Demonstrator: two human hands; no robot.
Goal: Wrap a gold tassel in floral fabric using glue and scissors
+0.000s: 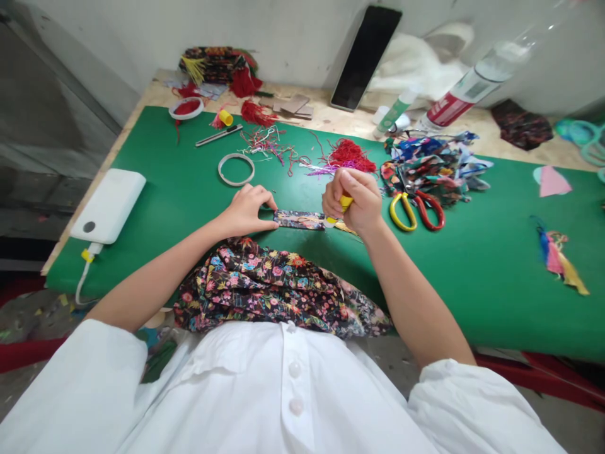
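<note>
A narrow floral fabric-covered strip (299,219) lies flat on the green mat, with pale threads along its top. My left hand (248,211) grips its left end between thumb and forefinger. Wrapped in a fist, my right hand (355,198) holds what looks like a yellow glue stick (345,203), its pale end down at the strip's right end. Pale yellow tassel threads (347,227) stick out beneath that hand. Bunched dark floral cloth (265,284) lies between my body and the strip. Most of the glue stick is hidden by my fingers.
Scissors (416,208) and fabric scraps (435,164) lie right of my right hand. Beyond are red threads (352,154), a tape roll (236,169), a utility knife (218,135) and a yellow cap (226,118). A white power bank (109,205) sits left; a phone (366,57) leans at the wall.
</note>
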